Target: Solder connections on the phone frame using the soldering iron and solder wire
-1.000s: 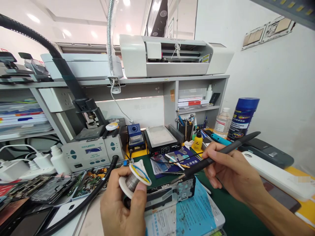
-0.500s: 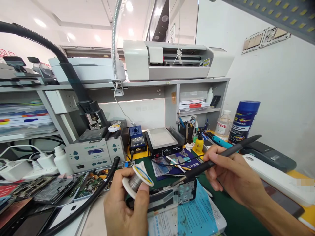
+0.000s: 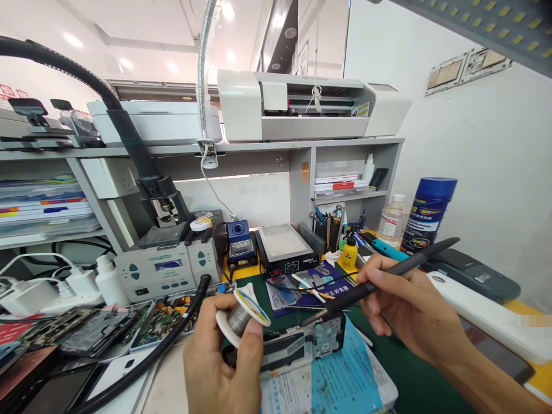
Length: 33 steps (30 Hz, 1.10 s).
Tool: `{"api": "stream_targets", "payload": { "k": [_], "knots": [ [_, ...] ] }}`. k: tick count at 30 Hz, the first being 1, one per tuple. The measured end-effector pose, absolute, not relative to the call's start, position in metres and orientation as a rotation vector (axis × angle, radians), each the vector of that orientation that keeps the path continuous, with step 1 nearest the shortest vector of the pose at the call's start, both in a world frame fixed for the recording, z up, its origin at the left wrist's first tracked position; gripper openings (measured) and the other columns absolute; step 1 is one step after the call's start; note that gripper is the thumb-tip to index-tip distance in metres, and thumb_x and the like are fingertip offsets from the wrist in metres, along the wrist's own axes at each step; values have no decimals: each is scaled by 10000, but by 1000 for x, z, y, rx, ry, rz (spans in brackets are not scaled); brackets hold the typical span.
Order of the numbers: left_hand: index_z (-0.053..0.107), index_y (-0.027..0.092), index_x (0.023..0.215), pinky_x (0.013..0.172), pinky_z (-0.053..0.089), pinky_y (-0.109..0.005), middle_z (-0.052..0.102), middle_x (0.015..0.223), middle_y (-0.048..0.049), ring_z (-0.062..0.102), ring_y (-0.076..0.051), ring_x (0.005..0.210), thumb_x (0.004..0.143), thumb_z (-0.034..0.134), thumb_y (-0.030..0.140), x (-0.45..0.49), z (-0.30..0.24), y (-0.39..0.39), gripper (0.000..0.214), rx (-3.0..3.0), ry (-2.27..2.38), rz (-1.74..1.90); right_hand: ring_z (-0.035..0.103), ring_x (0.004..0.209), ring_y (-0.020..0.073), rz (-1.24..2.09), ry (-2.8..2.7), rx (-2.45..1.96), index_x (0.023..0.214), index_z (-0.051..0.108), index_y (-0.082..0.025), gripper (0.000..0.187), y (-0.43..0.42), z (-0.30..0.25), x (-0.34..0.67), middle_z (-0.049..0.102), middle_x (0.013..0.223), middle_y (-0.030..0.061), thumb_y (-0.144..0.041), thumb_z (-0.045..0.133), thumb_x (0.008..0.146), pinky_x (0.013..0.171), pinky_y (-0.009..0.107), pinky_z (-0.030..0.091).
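Left hand (image 3: 224,359) pinches wire spool (image 3: 240,319) between thumb (image 3: 250,348) and fingers (image 3: 212,313) — right hand (image 3: 407,302) grips black-handled tool (image 3: 350,296).

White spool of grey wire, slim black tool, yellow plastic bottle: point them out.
White spool of grey wire (image 3: 240,319): head view, on the wound wire.
Slim black tool (image 3: 350,298): head view, on its handle.
Yellow plastic bottle (image 3: 349,256): head view, on its body.

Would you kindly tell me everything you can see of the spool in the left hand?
The spool has two white, plastic-looking flanges, with grey, metallic-looking wire wound between them. Yellow and blue markings show on one flange. It is tilted, gripped by the left hand between thumb and fingers, at the picture-left end of the phone-like frame; whether spool and frame touch is unclear.
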<state>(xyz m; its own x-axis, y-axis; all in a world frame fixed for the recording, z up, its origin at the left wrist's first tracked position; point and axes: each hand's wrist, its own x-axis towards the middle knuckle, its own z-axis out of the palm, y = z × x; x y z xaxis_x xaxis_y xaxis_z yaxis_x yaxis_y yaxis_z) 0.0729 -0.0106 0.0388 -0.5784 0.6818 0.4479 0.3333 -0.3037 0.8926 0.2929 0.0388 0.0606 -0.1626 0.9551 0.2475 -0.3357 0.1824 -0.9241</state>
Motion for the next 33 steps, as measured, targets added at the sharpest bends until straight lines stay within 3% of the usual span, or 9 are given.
{"api": "stream_targets", "payload": {
  "k": [33],
  "knots": [
    [598,257,831,540,377,-236,516,599,83,437,-110,548,789,597,442,71,37,-9,190,1293,1685,1930,582,351,125,1315,-1199,-715,757,725,-184,257,40,62,292,630,483,8,-420,794,834,341,167,443]
  ]
}}
